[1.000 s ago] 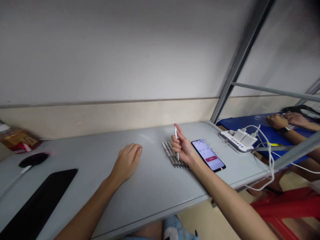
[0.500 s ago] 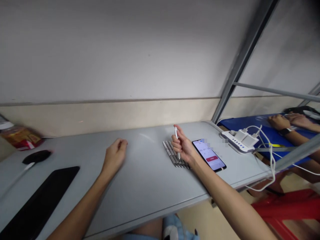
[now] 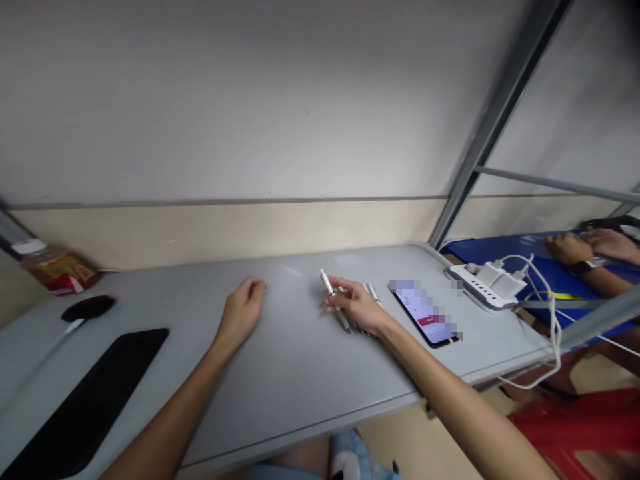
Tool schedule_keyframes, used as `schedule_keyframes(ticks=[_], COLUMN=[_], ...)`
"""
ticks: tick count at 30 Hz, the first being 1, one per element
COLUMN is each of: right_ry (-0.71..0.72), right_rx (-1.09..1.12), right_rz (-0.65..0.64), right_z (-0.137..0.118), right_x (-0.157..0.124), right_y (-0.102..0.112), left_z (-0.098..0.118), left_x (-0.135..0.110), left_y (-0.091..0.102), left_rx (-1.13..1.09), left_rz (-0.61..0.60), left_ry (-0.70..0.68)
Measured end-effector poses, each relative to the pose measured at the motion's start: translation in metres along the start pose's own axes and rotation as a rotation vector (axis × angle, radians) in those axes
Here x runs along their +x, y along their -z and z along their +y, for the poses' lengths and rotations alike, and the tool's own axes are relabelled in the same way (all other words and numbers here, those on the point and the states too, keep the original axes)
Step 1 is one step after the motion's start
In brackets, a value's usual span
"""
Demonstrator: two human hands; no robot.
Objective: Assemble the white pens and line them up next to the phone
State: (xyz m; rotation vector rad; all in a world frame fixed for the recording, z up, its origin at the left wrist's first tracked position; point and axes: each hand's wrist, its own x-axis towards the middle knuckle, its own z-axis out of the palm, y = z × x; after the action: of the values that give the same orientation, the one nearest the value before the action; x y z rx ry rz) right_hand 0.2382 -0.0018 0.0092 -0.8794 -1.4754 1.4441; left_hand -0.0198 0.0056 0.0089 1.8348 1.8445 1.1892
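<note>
My right hand point(image 3: 354, 305) holds a white-and-grey pen point(image 3: 327, 281) between thumb and fingers, its white end tilted up and to the left. Beneath and behind that hand lies a row of similar pens point(image 3: 373, 293), side by side on the grey table point(image 3: 295, 373); the hand hides much of them. To the left, my left hand point(image 3: 243, 305) rests on the tabletop, fingers curled in a loose fist, with nothing visible in it. A phone point(image 3: 425, 317) with a lit screen lies just right of my right hand.
A white power strip point(image 3: 483, 288) with plugs and cables sits at the right end. Left lie a black mat point(image 3: 100, 393), a black round object point(image 3: 89, 308) with a white cable, and a bottle point(image 3: 57, 267). Another person's hands point(image 3: 570, 248) rest on the blue table point(image 3: 510, 250).
My right hand has moved left over the row, and its pen has gone from nearly upright to leaning left. My left hand stays in its curled pose. The view has shifted slightly.
</note>
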Motion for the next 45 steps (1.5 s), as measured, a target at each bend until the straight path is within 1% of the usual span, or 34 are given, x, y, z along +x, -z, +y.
schedule_keyframes(ticks=[5, 8, 11, 16, 20, 25, 27, 29, 31, 35, 42, 45], right_ry=[0.249, 0.278, 0.249, 0.149, 0.117, 0.02, 0.009, 0.026, 0.033, -0.008, -0.121, -0.127], right_rx=[-0.692, -0.975, -1.094, -1.129, -1.129, -1.089, -1.07, -1.056, -1.052, -1.076, -1.089, -1.086], right_rz=[0.135, 0.137, 0.155, 0.223, 0.242, 0.275, 0.292, 0.285, 0.251, 0.212, 0.235, 0.231], right_z=[0.007, 0.007, 0.007, 0.007, 0.008, 0.004, 0.002, 0.001, 0.001, 0.003, -0.001, -0.003], right_x=[-0.004, -0.007, -0.008, -0.006, -0.005, -0.004, -0.004, -0.004, -0.005, -0.006, -0.004, -0.004], right_y=[-0.008, -0.009, -0.006, 0.004, 0.008, 0.018, 0.02, 0.02, 0.017, 0.013, 0.024, 0.026], left_z=[0.008, 0.013, 0.016, 0.018, 0.018, 0.019, 0.021, 0.022, 0.022, 0.023, 0.019, 0.017], left_x=[-0.005, -0.009, -0.011, -0.012, -0.012, -0.012, -0.012, -0.013, -0.013, -0.014, -0.013, -0.012], left_y=[-0.001, -0.002, -0.002, -0.001, -0.001, 0.0, 0.0, 0.0, 0.0, 0.0, -0.003, -0.005], left_rx=[0.015, 0.026, 0.035, 0.037, 0.041, 0.053, 0.056, 0.06, 0.065, 0.074, 0.081, 0.076], left_rz=[-0.045, -0.066, -0.072, -0.07, -0.08, -0.083, -0.084, -0.09, -0.099, -0.11, -0.125, -0.117], left_ry=[-0.029, -0.053, -0.071, -0.081, -0.097, -0.105, -0.102, -0.109, -0.122, -0.141, -0.163, -0.17])
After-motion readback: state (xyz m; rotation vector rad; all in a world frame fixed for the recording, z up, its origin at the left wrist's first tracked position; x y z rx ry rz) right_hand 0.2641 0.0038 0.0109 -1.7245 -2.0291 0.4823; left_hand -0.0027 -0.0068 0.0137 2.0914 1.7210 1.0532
